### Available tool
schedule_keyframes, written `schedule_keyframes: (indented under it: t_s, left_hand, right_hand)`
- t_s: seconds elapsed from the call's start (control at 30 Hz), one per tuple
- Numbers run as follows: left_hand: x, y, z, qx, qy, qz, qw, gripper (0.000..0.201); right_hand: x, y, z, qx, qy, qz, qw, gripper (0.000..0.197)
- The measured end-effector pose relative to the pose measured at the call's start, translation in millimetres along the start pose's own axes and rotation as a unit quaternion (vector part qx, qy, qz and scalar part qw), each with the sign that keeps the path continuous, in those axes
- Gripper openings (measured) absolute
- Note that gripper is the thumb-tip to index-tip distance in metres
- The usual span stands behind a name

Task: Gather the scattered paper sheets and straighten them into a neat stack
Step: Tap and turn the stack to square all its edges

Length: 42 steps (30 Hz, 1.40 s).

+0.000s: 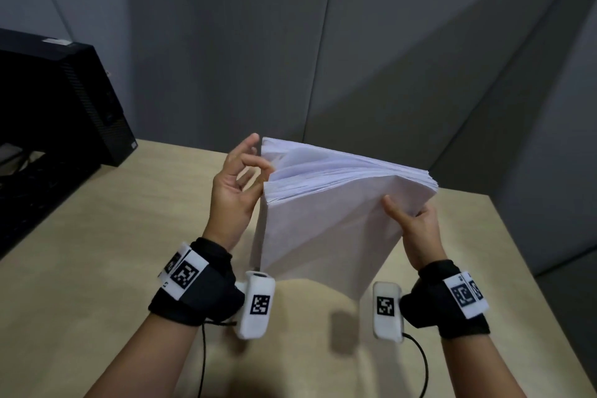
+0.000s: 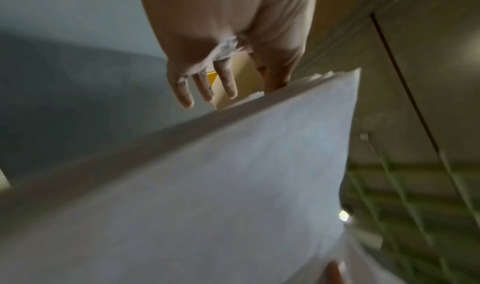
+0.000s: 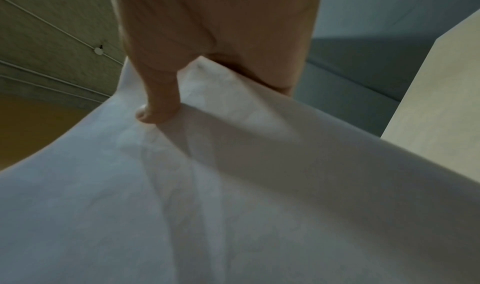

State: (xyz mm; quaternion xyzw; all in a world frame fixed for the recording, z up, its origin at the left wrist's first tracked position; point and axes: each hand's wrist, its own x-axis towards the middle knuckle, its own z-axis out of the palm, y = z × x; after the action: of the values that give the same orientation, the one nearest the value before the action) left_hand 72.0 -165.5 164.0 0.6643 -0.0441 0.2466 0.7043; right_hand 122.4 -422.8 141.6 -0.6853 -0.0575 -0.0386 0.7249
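Note:
A thick stack of white paper sheets is held upright and tilted over the light wooden table; its top edges fan apart unevenly. My right hand grips the stack's right side, thumb pressed on the front sheet and fingers hidden behind. My left hand is at the stack's upper left corner, with loose, spread fingers and fingertips touching the sheet edges. In the left wrist view the fingers are straight beside the paper. Whether the stack's lower edge touches the table I cannot tell.
A black computer case stands at the table's back left, with dark cables beside it. Grey partition walls close the back and right. The table's right edge runs near my right wrist.

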Motion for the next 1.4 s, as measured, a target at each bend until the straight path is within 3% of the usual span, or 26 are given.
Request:
schedule_keyframes:
  t_s: [0.07,0.13,0.23,0.33,0.4,0.47,0.57,0.63,0.67,0.73,0.87,1.0,1.13,1.2,1.27,1.33,1.4]
  left_hand:
    - [-5,-9,-6,0.129,0.025,0.036,0.991,0.019]
    - [-9,-13,-11,0.189,0.045,0.056,0.979,0.019]
    - [-14,-12,-14,0.138,0.008,0.033,0.990,0.006]
    - [-21,-15,-21,0.071,-0.079,-0.025,0.994,0.063]
    - [-26,-13,-20,0.082,-0.137,-0.044,0.986,0.078]
    - [-31,-11,-14,0.127,-0.139,-0.066,0.980,0.088]
    - [-30,-17,-3,0.185,-0.017,-0.034,0.982,0.060]
    - [-27,-18,0,0.184,0.031,-0.019,0.982,0.037]
    - [-25,-18,0,0.157,0.030,-0.032,0.987,0.029]
    - [-23,-17,2,0.089,0.006,-0.065,0.994,0.026]
    - [-20,-10,8,0.002,-0.046,-0.111,0.993,0.027]
    - [-19,-12,6,-0.003,-0.106,-0.149,0.983,0.023]
    - [-14,-19,3,0.007,-0.103,-0.136,0.985,0.019]
    - [-12,-21,1,0.113,-0.044,-0.056,0.991,0.029]
    - [-7,-23,-1,0.215,0.019,0.026,0.976,0.047]
    - [0,-21,-3,0.201,0.021,0.015,0.979,0.083]
    - [12,-20,-5,0.146,-0.051,-0.058,0.986,0.115]
  right_hand:
    - [0,0,0,-0.006,0.008,-0.002,1.000,0.011]
    - [0,-1,1,-0.005,0.013,-0.003,1.000,0.010]
    - [0,0,2,-0.005,0.011,-0.003,1.000,0.010]
    - [0,0,2,-0.001,0.009,-0.002,1.000,0.011]
    - [0,0,2,0.004,0.006,-0.001,1.000,0.011]
    - [1,1,1,0.017,0.003,0.001,1.000,0.010]
    - [0,1,-1,0.044,-0.013,-0.004,0.999,0.011]
    - [-1,3,-3,0.057,-0.031,-0.004,0.998,0.042]
    - [0,2,-4,0.060,-0.037,0.002,0.997,0.057]
    - [0,2,-5,0.069,-0.054,0.017,0.996,0.067]
    - [3,5,-6,0.082,-0.068,0.028,0.994,0.059]
    - [3,6,-4,0.081,-0.071,0.024,0.994,0.058]
    - [2,7,-3,0.055,-0.075,0.021,0.995,0.062]
    - [2,7,-3,0.051,-0.073,0.016,0.996,0.065]
    - [2,7,-3,0.046,-0.073,0.016,0.996,0.068]
    - [2,8,-5,0.043,-0.078,0.015,0.996,0.067]
    - [2,8,-7,0.038,-0.081,0.017,0.996,0.059]
